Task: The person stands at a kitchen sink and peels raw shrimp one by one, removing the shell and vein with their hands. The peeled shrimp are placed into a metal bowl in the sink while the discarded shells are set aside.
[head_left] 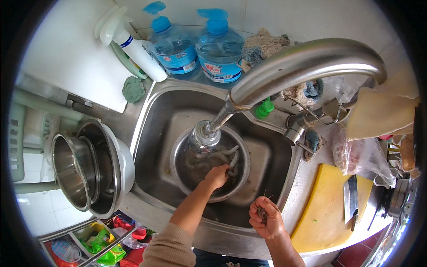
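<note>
My left hand reaches into a round metal bowl that stands in the steel sink. Its fingertips pinch a grey shrimp near the bowl's right side; the lower fingers are partly hidden. Several more pale shrimp lie in murky water around it. Over the sink's front right corner, my right hand is closed around dark shrimp scraps, with thin feelers sticking out above the thumb. The faucet's spray head hangs over the bowl's upper left and covers part of it.
A thick curved faucet arches across the sink. Stacked metal bowls stand left. Soap bottles and a spray bottle line the back. At right, a cleaver lies on a yellow cutting board.
</note>
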`<state>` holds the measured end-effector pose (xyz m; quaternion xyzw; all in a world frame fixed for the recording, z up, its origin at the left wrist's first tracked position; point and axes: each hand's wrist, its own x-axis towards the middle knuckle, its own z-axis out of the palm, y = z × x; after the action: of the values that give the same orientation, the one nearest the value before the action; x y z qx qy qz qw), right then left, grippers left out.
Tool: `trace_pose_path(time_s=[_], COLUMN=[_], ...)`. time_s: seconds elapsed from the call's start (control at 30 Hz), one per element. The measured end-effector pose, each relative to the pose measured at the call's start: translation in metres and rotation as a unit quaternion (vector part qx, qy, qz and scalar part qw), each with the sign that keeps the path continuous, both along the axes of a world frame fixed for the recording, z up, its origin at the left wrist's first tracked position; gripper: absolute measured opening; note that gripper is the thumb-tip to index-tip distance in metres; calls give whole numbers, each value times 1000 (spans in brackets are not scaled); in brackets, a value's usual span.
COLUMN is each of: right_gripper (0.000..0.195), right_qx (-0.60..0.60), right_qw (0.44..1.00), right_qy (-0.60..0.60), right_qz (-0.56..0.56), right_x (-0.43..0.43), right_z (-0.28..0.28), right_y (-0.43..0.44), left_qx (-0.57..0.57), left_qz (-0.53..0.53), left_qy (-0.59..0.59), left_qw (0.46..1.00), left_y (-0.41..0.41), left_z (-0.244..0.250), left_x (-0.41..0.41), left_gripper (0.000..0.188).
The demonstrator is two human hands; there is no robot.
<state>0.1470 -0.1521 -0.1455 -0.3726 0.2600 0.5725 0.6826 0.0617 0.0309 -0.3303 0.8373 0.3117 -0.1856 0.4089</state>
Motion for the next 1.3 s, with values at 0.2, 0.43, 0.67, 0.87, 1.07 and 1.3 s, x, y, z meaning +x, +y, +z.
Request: trace_pose_path(time_s=[0.2, 0.43, 0.67, 0.87, 1.07, 1.3], right_gripper=[11, 10, 12, 18, 12, 20], right_qx=[-5, -8, -7, 18, -10, 125], right_qw=[1000, 1000, 1000, 999, 994, 962], right_qy=[3, -4, 1, -6, -100, -238], right_qz=[0, 9, 10, 48, 44, 41], right_x=[-2, -3, -5, -7, -15, -10], right_z=[-1, 1, -3, -9, 7, 16], right_y=[2, 2, -2, -3, 30, 49], left_qx=[223, 235, 63, 182, -11, -559], left_qz=[30, 61, 26, 28, 341, 486], left_qy=[81, 70, 3, -12, -271, -296], left_qw=[971, 967, 998, 983, 900, 603], left_y=[26, 33, 27, 37, 12, -32], left_z=[51, 22, 27, 93, 140, 240], left_x=[-10, -9, 3, -4, -27, -33], left_gripper=[37, 40, 32, 22, 24, 11])
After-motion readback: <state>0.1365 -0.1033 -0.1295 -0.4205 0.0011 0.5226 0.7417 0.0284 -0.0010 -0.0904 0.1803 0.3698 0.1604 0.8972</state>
